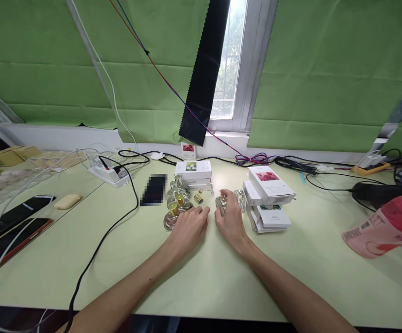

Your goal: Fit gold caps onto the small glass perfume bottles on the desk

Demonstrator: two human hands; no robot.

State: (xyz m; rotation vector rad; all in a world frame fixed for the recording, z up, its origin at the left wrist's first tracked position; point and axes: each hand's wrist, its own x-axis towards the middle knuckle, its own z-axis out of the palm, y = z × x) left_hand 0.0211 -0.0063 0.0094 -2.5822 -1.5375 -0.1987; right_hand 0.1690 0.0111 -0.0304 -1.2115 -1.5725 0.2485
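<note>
My right hand [232,217] is closed around a small clear glass perfume bottle [219,203] with a gold neck, partly covered by the fingers. Another clear glass bottle [240,199] stands just behind that hand. My left hand [191,225] rests palm down with its fingers curled; whatever lies under them is hidden. Beside it, to the left, several glass perfume bottles stand in a row, the nearest with a gold cap [173,209]. A loose gold cap [198,199] lies on the table between the hands, slightly farther off.
White boxes [193,171] are stacked behind the bottles, and more white boxes [272,189] are piled at the right. A pink bottle [377,229] stands far right. Phones [9,245], a power strip [108,175] and a black cable [110,226] occupy the left of the table [194,286].
</note>
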